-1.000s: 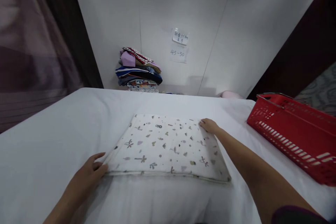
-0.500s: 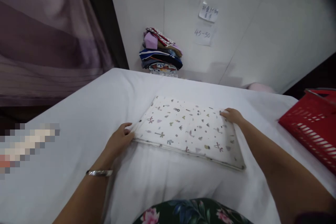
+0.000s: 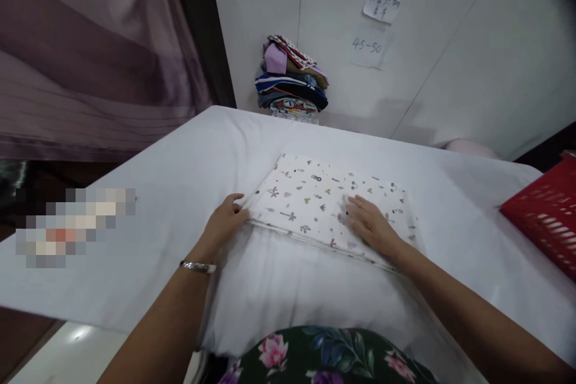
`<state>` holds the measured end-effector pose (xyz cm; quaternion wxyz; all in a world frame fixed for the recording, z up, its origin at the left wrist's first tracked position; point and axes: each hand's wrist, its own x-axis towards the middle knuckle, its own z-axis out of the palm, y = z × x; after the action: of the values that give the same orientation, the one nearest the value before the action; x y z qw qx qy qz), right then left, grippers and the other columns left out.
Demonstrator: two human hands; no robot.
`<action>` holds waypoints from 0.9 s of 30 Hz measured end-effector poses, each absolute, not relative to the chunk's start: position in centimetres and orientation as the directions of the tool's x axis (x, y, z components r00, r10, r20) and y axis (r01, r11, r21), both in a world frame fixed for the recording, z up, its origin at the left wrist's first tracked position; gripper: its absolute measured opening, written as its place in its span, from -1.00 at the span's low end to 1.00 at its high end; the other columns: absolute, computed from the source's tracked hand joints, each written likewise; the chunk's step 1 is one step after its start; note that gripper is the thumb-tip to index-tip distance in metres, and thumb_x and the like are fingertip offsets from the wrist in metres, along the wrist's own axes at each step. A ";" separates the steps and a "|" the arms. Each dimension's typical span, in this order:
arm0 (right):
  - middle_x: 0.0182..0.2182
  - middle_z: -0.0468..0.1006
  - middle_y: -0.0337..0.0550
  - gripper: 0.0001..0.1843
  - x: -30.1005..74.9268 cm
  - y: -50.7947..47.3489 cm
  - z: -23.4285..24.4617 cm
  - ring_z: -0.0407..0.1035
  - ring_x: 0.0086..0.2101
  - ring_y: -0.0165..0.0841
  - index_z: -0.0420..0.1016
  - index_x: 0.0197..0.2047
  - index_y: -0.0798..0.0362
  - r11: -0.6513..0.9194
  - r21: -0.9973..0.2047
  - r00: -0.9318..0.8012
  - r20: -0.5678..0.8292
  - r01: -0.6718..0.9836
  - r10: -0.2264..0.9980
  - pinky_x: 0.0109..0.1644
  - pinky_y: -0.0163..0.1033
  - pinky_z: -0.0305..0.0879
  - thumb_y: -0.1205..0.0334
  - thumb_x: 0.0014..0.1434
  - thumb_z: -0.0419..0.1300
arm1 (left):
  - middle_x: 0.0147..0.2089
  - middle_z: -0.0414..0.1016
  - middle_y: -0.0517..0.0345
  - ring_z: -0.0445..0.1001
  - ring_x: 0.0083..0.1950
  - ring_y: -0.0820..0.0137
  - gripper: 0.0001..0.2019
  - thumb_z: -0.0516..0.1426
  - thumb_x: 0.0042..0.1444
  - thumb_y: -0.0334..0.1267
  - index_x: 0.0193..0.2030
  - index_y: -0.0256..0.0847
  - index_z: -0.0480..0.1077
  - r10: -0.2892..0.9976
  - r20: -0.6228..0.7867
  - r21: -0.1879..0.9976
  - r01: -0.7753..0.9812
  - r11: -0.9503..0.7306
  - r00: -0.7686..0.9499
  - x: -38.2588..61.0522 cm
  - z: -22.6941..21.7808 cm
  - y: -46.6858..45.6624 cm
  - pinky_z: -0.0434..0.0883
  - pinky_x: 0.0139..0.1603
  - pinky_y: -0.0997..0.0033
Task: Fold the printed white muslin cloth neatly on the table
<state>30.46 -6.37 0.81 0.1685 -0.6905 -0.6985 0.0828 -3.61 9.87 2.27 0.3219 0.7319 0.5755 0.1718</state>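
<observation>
A folded white cloth [image 3: 310, 198] printed with small plants, birds and dots lies flat on the white-covered table. My left hand [image 3: 226, 219] is at its near left corner, thumb against the edge and the index finger apart from it. The remaining fingers of that hand are mostly hidden. Across the right half of the cloth rests my right hand [image 3: 369, 225], palm down with the fingers stretched out. The right forearm covers part of the cloth's near right corner.
A red plastic basket [image 3: 546, 210] stands at the table's right edge. Beyond the far edge is a stack of folded fabrics [image 3: 292, 81] against the wall. Paper notes [image 3: 366, 51] hang on the wall. A purple curtain [image 3: 90, 54] is at left, above a pixelated patch [image 3: 76, 228].
My right hand has moved from the cloth's far right edge inward onto its top. The left hand stays at the near left corner. The whole view has shifted slightly.
</observation>
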 end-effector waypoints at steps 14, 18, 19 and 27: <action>-0.17 0.45 -0.01 -0.72 25.5 -9.8 1.1 0.31 -0.17 -0.22 0.45 -0.06 -0.01 0.252 -0.338 -0.156 0.286 0.907 0.945 -0.12 -0.08 0.31 0.17 0.22 0.02 | -0.07 0.43 0.13 0.31 -0.01 0.32 -0.82 0.05 0.14 -0.23 -0.16 -0.09 0.43 0.469 0.367 0.310 0.369 -0.876 0.803 0.5 2.3 5.6 0.18 0.04 0.24; -0.19 0.46 -0.02 -0.72 25.3 -9.7 1.0 0.32 -0.18 -0.21 0.46 -0.07 -0.01 0.255 -0.300 -0.163 0.299 0.919 0.940 -0.14 -0.08 0.31 0.16 0.22 0.01 | -0.14 0.45 0.15 0.32 -0.05 0.37 -0.82 0.02 0.18 -0.26 -0.19 -0.09 0.44 0.424 0.344 0.333 0.313 -0.889 0.838 1.9 1.6 4.9 0.20 0.00 0.28; -0.20 0.46 -0.03 -0.72 25.3 -9.8 1.0 0.32 -0.20 -0.22 0.46 -0.08 -0.01 0.246 -0.308 -0.153 0.297 0.919 0.942 -0.14 -0.10 0.31 0.17 0.23 0.00 | -0.16 0.45 0.15 0.33 -0.07 0.37 -0.81 0.01 0.19 -0.25 -0.21 -0.09 0.44 0.426 0.339 0.341 0.313 -0.887 0.839 2.0 1.4 5.0 0.21 -0.03 0.29; -0.28 0.48 -0.07 -0.69 25.2 -10.2 0.4 0.35 -0.25 -0.29 0.48 -0.13 -0.01 0.225 -0.334 -0.109 0.331 0.916 0.937 -0.20 -0.20 0.30 0.17 0.26 -0.06 | -0.16 0.45 0.12 0.34 -0.10 0.37 -0.74 -0.06 0.24 -0.22 -0.21 -0.13 0.45 0.434 0.361 0.360 0.305 -0.881 0.826 2.0 0.8 5.1 0.23 -0.06 0.30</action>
<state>25.18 -10.19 0.42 0.2412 -0.6223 -0.7444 0.0224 2.02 5.08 0.77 0.1450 0.9443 0.1957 0.2212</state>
